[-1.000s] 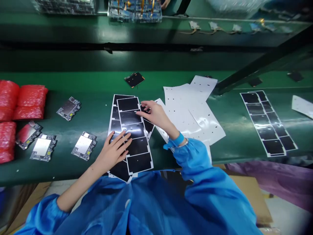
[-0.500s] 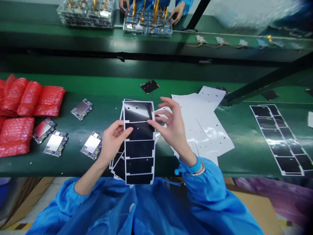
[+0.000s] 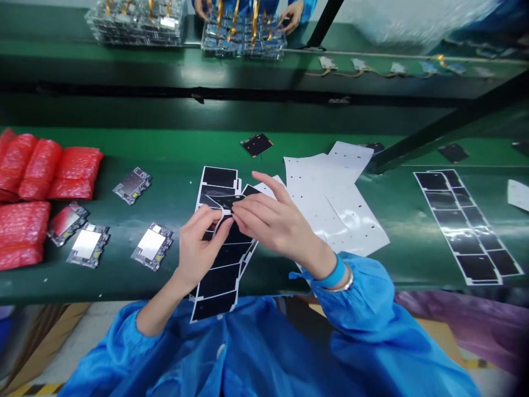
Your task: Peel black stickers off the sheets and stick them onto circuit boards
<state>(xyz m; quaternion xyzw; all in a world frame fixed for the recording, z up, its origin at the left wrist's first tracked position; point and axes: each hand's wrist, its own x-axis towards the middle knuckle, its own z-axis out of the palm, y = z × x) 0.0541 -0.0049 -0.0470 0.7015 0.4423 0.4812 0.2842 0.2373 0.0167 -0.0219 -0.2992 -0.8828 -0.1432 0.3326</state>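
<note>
Now we log a change: the strip of black foil panels [image 3: 219, 275], held upright half a second ago, has dropped low over the desk [image 3: 173, 286] and bends between the left hand [image 3: 199, 251] and the right hand [image 3: 279, 223]. Its upper panels are fanned apart, and one black panel [image 3: 225, 202] curls up from its white backing where the two hands meet. We read that panel as partly separated, not free. The left hand is closed on the strip's edge, its thumb on top and its fingers curled around. The right hand pinches the curled panel at its corner between thumb and forefinger, with the remaining fingers spread above it. The strip sits directly beneath both hands, its lower end reaching toward the blue smock [image 3: 231, 353]. Left of the left hand lie circuit boards [image 3: 151, 245] and red bubble bags [image 3: 76, 173]. Right of the right hand lie white liner sheets [image 3: 330, 204] and a second black-panelled strip [image 3: 467, 231]. Far beyond, a co-worker's hands [image 3: 291, 16] work at a clear tray [image 3: 243, 49].
</note>
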